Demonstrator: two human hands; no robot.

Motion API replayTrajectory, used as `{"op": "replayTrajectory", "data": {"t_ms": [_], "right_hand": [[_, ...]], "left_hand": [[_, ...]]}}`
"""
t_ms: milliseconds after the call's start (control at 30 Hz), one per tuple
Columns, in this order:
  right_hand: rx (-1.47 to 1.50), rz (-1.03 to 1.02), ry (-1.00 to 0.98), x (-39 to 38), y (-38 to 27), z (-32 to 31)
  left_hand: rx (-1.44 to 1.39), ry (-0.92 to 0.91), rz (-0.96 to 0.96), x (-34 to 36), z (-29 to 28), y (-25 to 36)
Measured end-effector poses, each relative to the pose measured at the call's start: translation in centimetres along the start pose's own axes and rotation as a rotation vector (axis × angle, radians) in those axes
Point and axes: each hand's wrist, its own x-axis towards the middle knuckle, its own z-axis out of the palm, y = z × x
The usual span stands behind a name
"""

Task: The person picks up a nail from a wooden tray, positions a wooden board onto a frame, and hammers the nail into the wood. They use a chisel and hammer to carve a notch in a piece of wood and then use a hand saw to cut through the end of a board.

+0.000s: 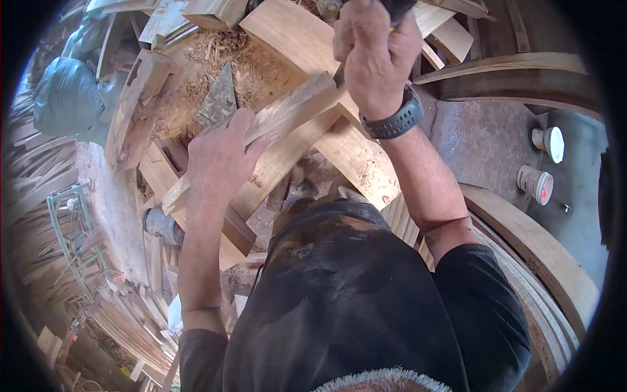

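My left hand (222, 157) is closed over a long squared wooden bar (294, 108), its thumb stretched along one side. The bar lies slantwise across other timber, its upper right end close to my right hand (375, 62). That hand, with a dark watch on the wrist, is wrapped around a dark-bodied tool (398, 8) mostly cut off by the upper edge; its kind does not show. Below my right fist a narrow dark part (339, 75) meets the end of the bar. Beneath the bar runs a thicker wooden beam (277, 170). A pointed grey triangular plate (221, 98) stands beyond my left hand.
Wood shavings (255, 72) cover the bench around a large pale block (290, 32). A carved curved piece (134, 108) sits at the left, near a light-blue bag (68, 98). Two buckets (535, 183) stand on the right-hand floor. Curved planks (535, 242) lie beside my right arm.
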Motion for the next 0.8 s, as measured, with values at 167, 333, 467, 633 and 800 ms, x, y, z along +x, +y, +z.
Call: {"op": "replayTrajectory", "data": {"t_ms": [167,333,467,633,800], "right_hand": [[-0.472,-0.192,-0.155,-0.9,-0.7,-0.7],[-0.428,-0.296,-0.414,-0.4,-0.8,-0.6],[-0.250,-0.191,-0.509,-1.4,-1.0,-1.6],[-0.218,-0.012,-0.628,-0.2,-1.5,-2.2],[-0.452,-0.222,-1.202,1.8,-2.7,-1.6]], "left_hand": [[-0.026,0.030,0.028,-0.2,-0.2,0.1],[-0.056,0.079,0.074,-0.5,0.2,-0.6],[0.003,0.053,0.062,-0.8,-0.4,0.2],[0.036,0.052,0.059,-1.1,0.0,0.1],[0.076,0.095,0.083,-0.9,0.4,-0.4]]}}
